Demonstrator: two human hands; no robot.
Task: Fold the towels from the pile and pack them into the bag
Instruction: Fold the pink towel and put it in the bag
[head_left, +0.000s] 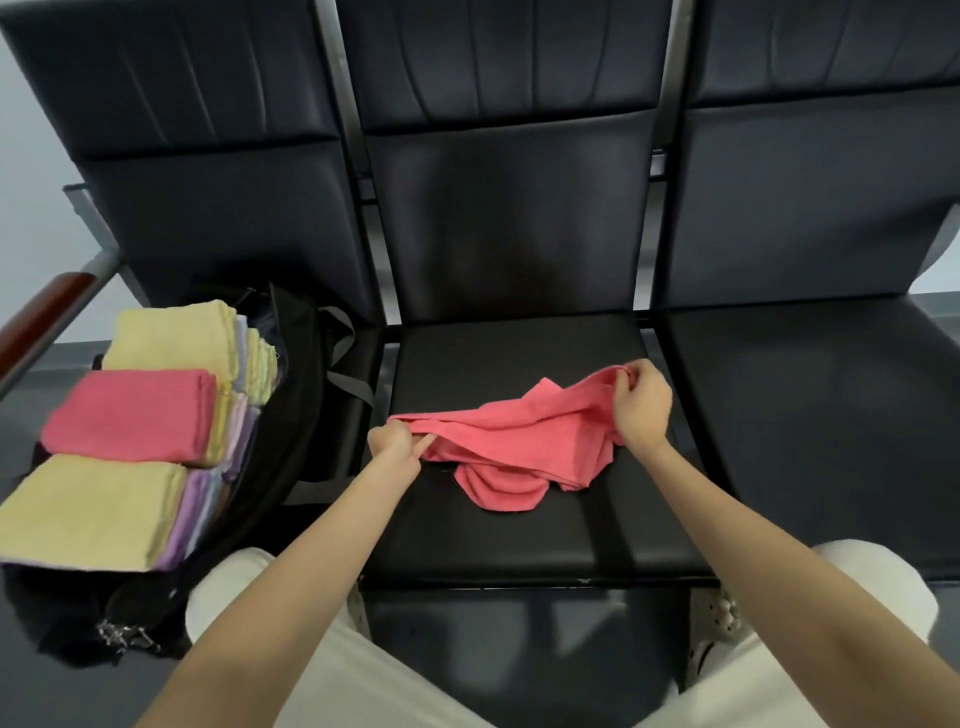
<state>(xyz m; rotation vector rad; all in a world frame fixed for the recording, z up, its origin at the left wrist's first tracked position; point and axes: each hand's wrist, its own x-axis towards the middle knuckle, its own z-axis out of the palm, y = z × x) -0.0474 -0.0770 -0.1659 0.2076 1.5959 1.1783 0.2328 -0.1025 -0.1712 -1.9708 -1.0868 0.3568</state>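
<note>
Both hands are pinching a crumpled pink towel (519, 441) on the middle seat (519, 540): the left hand (392, 447) grips its left edge, the right hand (644, 408) its raised far-right corner. Judged step: spreading it before folding. Next, pull it taut and flat, fold, then pack into the bag (291, 415) at the left, already full of folded towels (130, 415).

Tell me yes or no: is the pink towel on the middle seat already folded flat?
No: the loose pink towel lies crumpled on the middle seat while the left hand and right hand each pinch an edge of it.
</note>
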